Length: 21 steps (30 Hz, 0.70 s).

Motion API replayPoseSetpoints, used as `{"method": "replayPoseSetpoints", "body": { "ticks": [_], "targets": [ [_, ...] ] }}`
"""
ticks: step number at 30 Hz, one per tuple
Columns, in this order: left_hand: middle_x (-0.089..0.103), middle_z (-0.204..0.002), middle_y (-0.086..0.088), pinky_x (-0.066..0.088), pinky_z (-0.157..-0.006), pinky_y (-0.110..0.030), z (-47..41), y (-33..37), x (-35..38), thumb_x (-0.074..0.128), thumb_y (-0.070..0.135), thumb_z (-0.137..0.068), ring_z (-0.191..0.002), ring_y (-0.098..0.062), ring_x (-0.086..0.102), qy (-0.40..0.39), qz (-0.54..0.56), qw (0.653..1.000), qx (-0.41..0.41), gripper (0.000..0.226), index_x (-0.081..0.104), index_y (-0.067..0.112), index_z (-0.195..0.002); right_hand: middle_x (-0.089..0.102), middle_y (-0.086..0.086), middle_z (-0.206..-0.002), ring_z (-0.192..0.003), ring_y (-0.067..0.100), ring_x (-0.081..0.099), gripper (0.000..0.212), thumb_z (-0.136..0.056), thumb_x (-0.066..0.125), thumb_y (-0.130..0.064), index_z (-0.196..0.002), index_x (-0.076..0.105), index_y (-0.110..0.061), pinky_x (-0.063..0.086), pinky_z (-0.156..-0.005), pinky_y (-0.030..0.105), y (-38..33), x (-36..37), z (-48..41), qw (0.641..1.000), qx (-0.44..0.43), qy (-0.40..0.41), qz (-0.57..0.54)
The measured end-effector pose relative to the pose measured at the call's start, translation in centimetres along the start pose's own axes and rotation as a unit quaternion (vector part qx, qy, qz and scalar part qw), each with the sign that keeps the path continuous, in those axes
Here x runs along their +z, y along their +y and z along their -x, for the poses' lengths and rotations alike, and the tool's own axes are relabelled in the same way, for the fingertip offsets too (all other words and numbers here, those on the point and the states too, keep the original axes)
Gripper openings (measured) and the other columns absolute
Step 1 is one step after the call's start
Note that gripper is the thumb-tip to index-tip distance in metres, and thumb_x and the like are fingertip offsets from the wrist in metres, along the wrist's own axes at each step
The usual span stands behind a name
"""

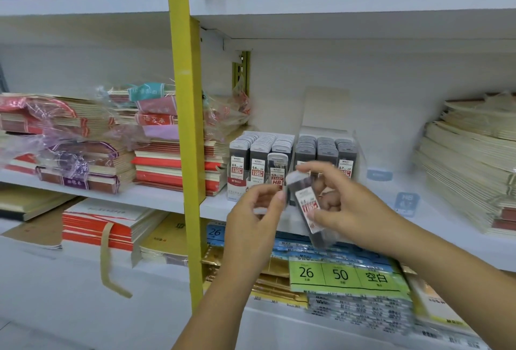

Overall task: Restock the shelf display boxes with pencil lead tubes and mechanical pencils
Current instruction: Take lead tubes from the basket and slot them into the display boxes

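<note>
Two clear display boxes stand side by side on the middle shelf: a left display box [237, 193] and a right display box [358, 151], both filled with rows of dark pencil lead tubes with red and white labels. One tube [276, 167] in the left box stands higher than its neighbours. My right hand [344, 204] grips a bundle of lead tubes [308, 207], tilted, in front of the boxes. My left hand [255, 213] is beside it with curled fingers, its fingertips at the bundle's top left edge. Motion blur hides whether the left hand pinches the bundle.
A yellow shelf post [187, 126] rises left of the boxes. Stacks of notebooks [173, 160] lie on the left, cream notebook piles [469, 165] on the right. Green and blue price-labelled packs [343, 274] fill the shelf below. Blue tags [406, 201] sit on bare shelf between.
</note>
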<state>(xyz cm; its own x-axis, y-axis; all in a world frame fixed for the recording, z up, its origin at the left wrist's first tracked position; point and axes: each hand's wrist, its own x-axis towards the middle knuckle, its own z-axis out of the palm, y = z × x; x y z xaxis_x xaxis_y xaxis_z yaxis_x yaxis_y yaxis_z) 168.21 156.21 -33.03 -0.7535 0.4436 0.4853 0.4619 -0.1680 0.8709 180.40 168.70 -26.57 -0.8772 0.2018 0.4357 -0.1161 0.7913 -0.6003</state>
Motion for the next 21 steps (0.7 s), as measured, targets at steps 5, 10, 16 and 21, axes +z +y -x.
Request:
{"method": "replayPoseSetpoints", "body": {
  "ticks": [5,10,16,21],
  "targets": [
    [0.039,-0.147,0.010,0.022,-0.108,-0.017,-1.4,-1.9,-2.0,0.066,0.030,-0.093,-0.137,-0.006,0.030,0.089,-0.252,0.958,0.101,0.050,0.050,0.029,-0.140,0.070,-0.006,-0.086,-0.076,0.012,0.064,0.053,-0.084,0.072,-0.011,-0.101,0.039,-0.049,0.052,-0.067,0.024,-2.1,-0.4,-3.4,0.977,-0.103,0.183,-0.036],
    [0.010,-0.167,0.011,0.014,-0.117,-0.024,-2.0,-3.4,-2.8,0.062,0.033,-0.097,-0.151,-0.009,0.011,0.032,-0.279,0.954,0.103,0.071,0.023,0.033,-0.157,0.066,-0.012,-0.085,-0.078,0.004,0.065,0.045,-0.088,0.068,-0.017,-0.105,0.032,-0.040,0.052,-0.064,0.018,-3.2,-0.3,-6.3,0.957,-0.157,0.228,0.092],
    [0.009,-0.168,0.010,0.023,-0.123,-0.035,-2.3,-4.1,-3.0,0.059,0.035,-0.098,-0.152,-0.011,0.013,0.012,-0.265,0.959,0.099,0.074,0.017,0.034,-0.158,0.056,-0.017,-0.087,-0.081,0.003,0.056,0.029,-0.087,0.068,-0.026,-0.100,0.043,-0.032,0.039,-0.059,0.014,-1.4,0.4,-8.2,0.954,-0.077,0.164,0.239],
    [0.014,-0.166,0.012,0.027,-0.122,-0.038,-2.4,-3.9,-2.9,0.062,0.031,-0.096,-0.150,-0.009,0.019,0.023,-0.240,0.966,0.093,0.074,0.021,0.034,-0.157,0.054,-0.016,-0.094,-0.096,0.003,0.032,0.009,-0.087,0.066,-0.032,-0.093,0.060,-0.029,0.026,-0.081,0.024,-0.3,0.8,-8.9,0.906,-0.070,0.180,0.376]
  ]
}}
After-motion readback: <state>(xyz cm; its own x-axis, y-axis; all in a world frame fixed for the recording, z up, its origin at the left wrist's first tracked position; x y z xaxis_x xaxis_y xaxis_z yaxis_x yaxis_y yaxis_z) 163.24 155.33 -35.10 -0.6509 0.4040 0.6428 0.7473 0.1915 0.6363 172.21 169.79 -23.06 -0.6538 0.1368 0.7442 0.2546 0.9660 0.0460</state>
